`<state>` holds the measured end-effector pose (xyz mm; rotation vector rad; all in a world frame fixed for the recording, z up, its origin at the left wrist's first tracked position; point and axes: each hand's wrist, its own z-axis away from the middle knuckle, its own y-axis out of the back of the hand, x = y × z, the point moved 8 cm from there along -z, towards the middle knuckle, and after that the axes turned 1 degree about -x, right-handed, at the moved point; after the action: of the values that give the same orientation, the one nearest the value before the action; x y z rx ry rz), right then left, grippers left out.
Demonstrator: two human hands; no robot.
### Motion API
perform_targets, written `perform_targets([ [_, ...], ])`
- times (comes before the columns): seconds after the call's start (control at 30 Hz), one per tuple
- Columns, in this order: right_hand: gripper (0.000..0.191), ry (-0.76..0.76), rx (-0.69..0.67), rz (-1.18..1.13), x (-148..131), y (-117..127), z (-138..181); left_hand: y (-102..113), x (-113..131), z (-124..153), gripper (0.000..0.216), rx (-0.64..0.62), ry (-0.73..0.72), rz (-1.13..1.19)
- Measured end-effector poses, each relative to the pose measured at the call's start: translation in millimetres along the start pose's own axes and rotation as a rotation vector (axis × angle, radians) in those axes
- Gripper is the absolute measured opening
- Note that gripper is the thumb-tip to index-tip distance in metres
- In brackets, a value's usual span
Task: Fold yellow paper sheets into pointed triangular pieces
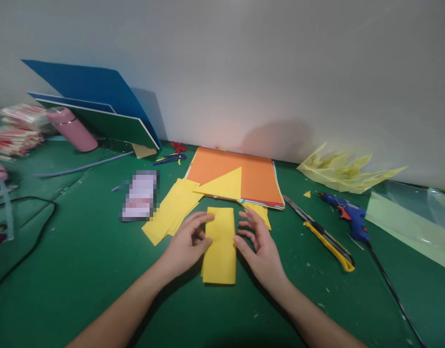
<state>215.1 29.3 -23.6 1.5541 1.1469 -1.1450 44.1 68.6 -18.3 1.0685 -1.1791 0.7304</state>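
Note:
A folded strip of yellow paper [219, 249] lies flat on the table, with a second layer's edge showing at its lower left. My left hand [188, 241] is at its left side, fingers loosely bent and apart, the fingertips over the paper's edge. Along the right edge is my right hand [259, 244], its fingers spread and the thumb tip at the paper. Beyond the left hand lie several more yellow paper strips [171, 208]. A yellow paper triangle [226, 186] rests on a stack of coloured paper with an orange sheet [233, 166] on top.
On the right lie a yellow box cutter [329, 244], a blue glue gun [349, 215] with its cord, and a pale yellow cut-paper piece [342, 174]. To the left are a blurred-out phone [140, 195], a pink bottle [73, 129] and leaning boards [99, 121] against the wall.

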Motion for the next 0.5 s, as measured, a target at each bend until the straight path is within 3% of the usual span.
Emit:
perform_targets([
  [0.1, 0.036, 0.269, -0.157, 0.342, -19, -13, 5, 11, -4, -5, 0.039, 0.041, -0.022, -0.081],
  [0.2, 0.029, 0.438, -0.397, 0.494, -32, -33, 15, 17, -3, -6, 0.038, 0.070, -0.043, -0.156],
  [0.3, 0.029, 0.480, -0.523, 0.567, -35, -44, 20, 16, -2, -6, 0.038, 0.058, -0.055, -0.196],
  [0.5, 0.030, 0.466, -0.573, 0.645, -30, -48, 21, 14, -3, -3, 0.051, 0.006, -0.026, -0.209],
])
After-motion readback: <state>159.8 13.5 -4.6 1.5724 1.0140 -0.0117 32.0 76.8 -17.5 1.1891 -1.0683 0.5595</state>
